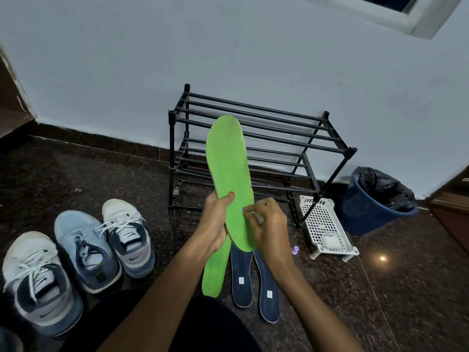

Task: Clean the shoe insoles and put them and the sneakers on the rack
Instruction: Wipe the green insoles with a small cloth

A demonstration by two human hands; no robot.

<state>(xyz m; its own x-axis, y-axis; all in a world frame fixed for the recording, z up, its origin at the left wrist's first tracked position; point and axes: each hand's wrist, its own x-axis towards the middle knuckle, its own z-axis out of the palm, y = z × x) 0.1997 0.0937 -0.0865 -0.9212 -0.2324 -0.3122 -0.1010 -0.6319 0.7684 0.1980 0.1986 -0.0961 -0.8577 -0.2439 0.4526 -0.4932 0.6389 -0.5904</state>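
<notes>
Head view: nearest, a spare green insole [214, 273] and two navy insoles [241, 278] lie on the floor, with the sneakers [83, 247] to their left. The left hand [215, 222] has its fingers wrapped round the held green insole [229, 163], which stands upright. The right hand [270, 223] has its fingers pinching a small pale object [256, 215] against it. The black rack [256, 115] stands beyond, by the wall.

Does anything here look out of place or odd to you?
Only a small purple object lying loose on the floor beside the white perforated tray; too small to identify. Nothing looks spilled or broken.
</notes>
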